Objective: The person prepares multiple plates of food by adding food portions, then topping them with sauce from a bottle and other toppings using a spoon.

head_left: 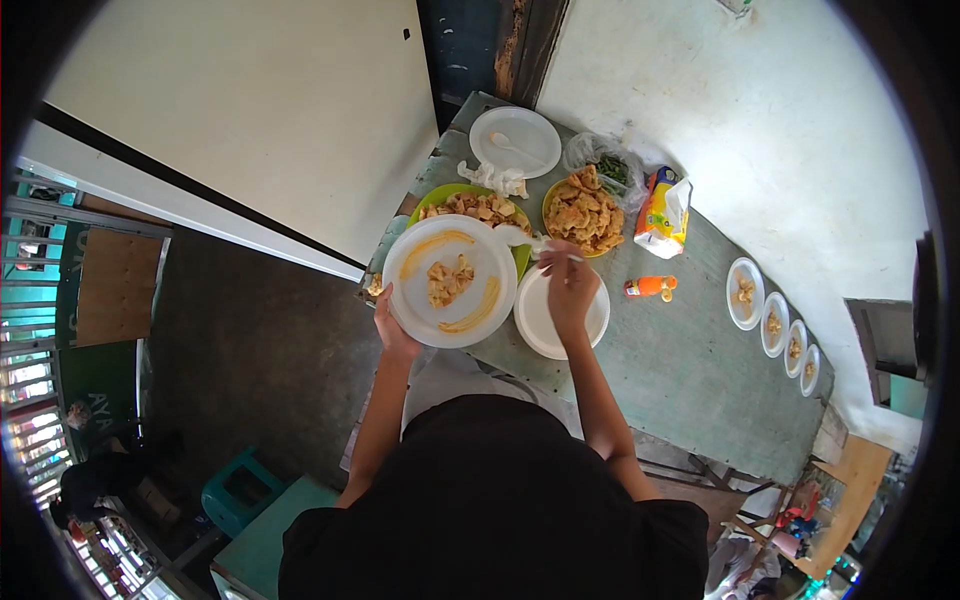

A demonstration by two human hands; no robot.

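The left hand (pixel 392 330) grips a white plate (pixel 450 281) of fried pieces, while the right hand (pixel 568 285) pinches a white spoon (pixel 522 238) over the green plate (pixel 448 196).

Plates (pixel 585 212) and a bag (pixel 662 215) crowd the bench's (pixel 690 370) far end, while bare surface lies open between the bottle (pixel 650 287) and four small bowls (pixel 745 293).
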